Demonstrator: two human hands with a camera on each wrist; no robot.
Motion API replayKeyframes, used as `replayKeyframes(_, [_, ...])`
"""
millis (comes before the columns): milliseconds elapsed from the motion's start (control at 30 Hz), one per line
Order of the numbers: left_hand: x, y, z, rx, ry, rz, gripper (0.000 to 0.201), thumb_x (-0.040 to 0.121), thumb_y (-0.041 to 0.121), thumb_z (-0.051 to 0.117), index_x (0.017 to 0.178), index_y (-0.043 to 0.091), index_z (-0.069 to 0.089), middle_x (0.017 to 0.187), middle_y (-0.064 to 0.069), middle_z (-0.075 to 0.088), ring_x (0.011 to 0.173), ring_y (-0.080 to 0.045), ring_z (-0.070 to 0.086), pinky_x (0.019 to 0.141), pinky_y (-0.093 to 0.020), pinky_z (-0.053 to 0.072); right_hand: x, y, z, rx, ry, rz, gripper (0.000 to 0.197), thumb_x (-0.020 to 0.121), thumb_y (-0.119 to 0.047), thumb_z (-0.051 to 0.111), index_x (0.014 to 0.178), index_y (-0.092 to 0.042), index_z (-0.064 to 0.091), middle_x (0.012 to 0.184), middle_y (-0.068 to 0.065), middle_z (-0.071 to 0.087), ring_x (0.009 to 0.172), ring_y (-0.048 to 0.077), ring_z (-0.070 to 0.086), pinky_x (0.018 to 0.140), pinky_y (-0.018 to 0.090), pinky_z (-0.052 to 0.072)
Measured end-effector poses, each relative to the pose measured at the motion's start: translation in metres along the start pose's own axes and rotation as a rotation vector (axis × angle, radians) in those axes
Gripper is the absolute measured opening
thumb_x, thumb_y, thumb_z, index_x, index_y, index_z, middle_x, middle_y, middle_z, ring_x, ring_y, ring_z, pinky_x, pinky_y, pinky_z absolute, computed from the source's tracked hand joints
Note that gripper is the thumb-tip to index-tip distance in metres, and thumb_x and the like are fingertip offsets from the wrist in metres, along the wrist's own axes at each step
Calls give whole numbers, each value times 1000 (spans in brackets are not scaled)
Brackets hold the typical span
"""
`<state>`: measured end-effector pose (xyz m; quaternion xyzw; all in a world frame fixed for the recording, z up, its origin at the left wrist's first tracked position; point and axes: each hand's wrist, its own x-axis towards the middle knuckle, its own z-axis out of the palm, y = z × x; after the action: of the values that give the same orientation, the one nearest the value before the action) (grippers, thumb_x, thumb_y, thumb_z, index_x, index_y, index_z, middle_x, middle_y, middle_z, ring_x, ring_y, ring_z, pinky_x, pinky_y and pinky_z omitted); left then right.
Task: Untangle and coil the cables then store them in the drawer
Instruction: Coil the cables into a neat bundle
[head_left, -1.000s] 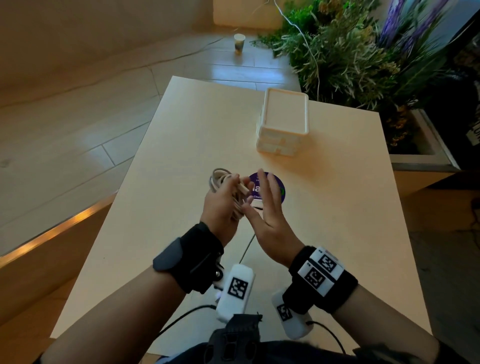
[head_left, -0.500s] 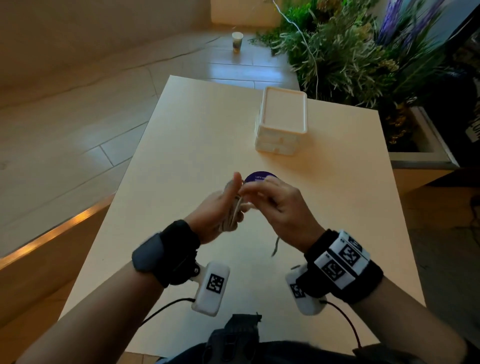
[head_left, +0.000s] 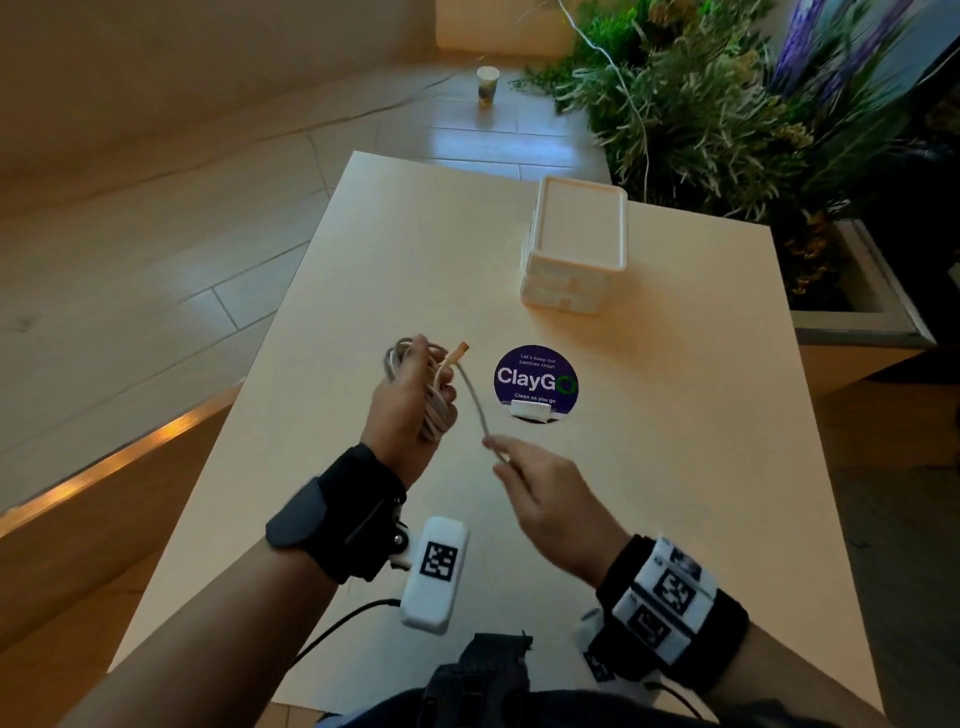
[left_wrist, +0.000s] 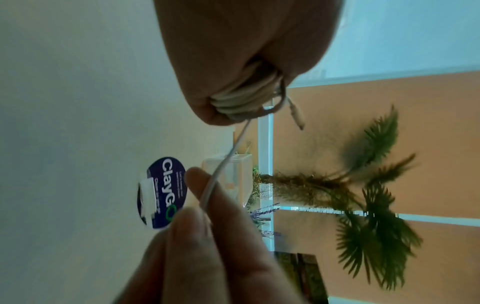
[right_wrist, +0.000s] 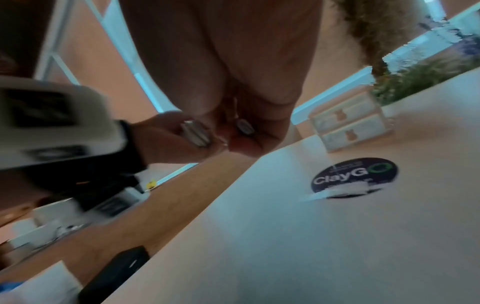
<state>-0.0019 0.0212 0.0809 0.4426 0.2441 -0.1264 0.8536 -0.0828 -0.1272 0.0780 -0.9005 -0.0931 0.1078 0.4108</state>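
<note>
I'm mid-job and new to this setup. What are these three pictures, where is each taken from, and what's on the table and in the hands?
There is no machine here: a person works with bare hands, wearing cameras. The big picture comes from a head camera looking down; the other two come from cameras strapped on each wrist, looking along the fingers, so they appear tilted. The left hand grips a coiled white cable. The right hand pinches the cable's loose tail, which runs between the hands. On the table stand a small white drawer unit, its two drawers closed in the right wrist view, and a round ClayGo sign. The right wrist picture is blurred.
</note>
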Motion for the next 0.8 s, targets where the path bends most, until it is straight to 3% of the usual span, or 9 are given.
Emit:
replayKeyframes(67, [4,-5,-1,143,166,147,26,94,36,49,75,18,51,65,-1,49,46,-10,44,42,-21,35,-11,-12,4,-125,-101,-66,35,99,-17,40,133,-12,47,116,9,61,102,16,57,90,25,44])
replayKeyframes(133, [5,-9,-1,216,263,225,25,93,33,51,73,19,49,63,-2,48,47,-13,43,43,-24,34,-15,-25,7,-221,-110,-156,33,97,-15,40,129,-12,48,104,11,56,85,26,57,76,34,48])
replayKeyframes(233, [5,-16,0,160,295,161,24,93,33,50,75,18,50,68,-3,53,55,-15,53,49,-24,40,-9,-38,5,-417,-97,-262,30,86,-1,50,115,-6,57,88,11,49,69,26,48,58,35,42])
replayKeyframes(333, [8,-19,-5,5,233,-35,28,94,36,48,94,8,54,83,-8,68,65,-12,70,52,-23,50,-1,-42,-1,-503,-109,-303,27,78,3,53,102,-6,61,90,10,47,75,22,40,60,35,37])
replayKeyframes(433, [6,-16,-8,-124,191,-133,29,95,32,47,88,5,54,60,-5,62,47,-11,63,46,-24,52,4,-44,-9,-531,-111,-361,30,75,0,51,98,-14,65,92,9,49,85,25,40,69,41,38])
replayKeyframes(533, [4,-13,-8,-25,188,-79,23,93,26,52,77,9,51,62,-6,51,43,-13,51,42,-23,45,10,-49,-20,-422,-50,-381,23,86,-18,52,100,-26,68,86,4,52,84,26,47,74,43,38])
replayKeyframes(633, [1,-16,-9,295,114,58,24,88,24,57,68,16,49,56,-4,45,47,-17,41,47,-26,31,21,-54,-29,-169,93,-321,23,90,-29,49,100,-24,70,87,0,58,86,20,49,76,42,38])
replayKeyframes(700, [-8,-19,-7,410,1,86,26,84,34,62,66,20,49,52,-1,44,44,-16,38,49,-26,27,29,-50,-30,-42,231,-283,18,89,-21,56,100,-16,70,85,1,59,84,17,50,78,37,42])
replayKeyframes(800, [-21,-20,-2,390,-144,-39,41,79,63,55,75,23,55,54,6,46,46,-10,39,45,-23,29,35,-36,-21,39,337,-221,19,90,-18,57,101,-9,70,86,3,57,84,19,52,77,29,44])
